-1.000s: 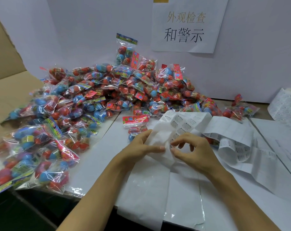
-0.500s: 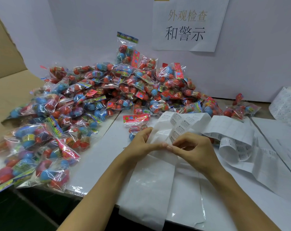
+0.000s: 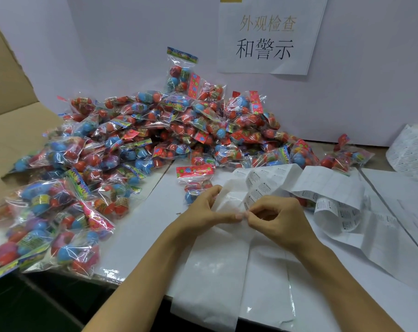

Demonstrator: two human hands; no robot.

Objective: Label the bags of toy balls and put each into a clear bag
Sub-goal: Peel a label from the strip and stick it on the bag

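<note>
A large heap of bags of toy balls (image 3: 155, 130), red and blue balls in clear wrap, covers the left and back of the table. One bag with a red header (image 3: 195, 180) lies just beyond my hands. My left hand (image 3: 210, 209) holds the white label strip (image 3: 263, 185) from the left, thumb on its edge. My right hand (image 3: 277, 218) pinches a label at the strip's edge with curled fingers, fingertips meeting the left thumb. The strip's backing paper runs off to the right and hangs down over the table's near edge (image 3: 210, 283).
A roll of labels (image 3: 409, 152) stands at the far right. Loose backing paper (image 3: 382, 231) lies across the right side. Clear bags (image 3: 268, 295) lie flat under my wrists. A cardboard box flap (image 3: 9, 97) rises at left. A paper sign (image 3: 268, 37) hangs on the white back wall.
My two hands have closed together over the label strip; the right fingers curled in and now pinch at the strip's edge against the left thumb.
</note>
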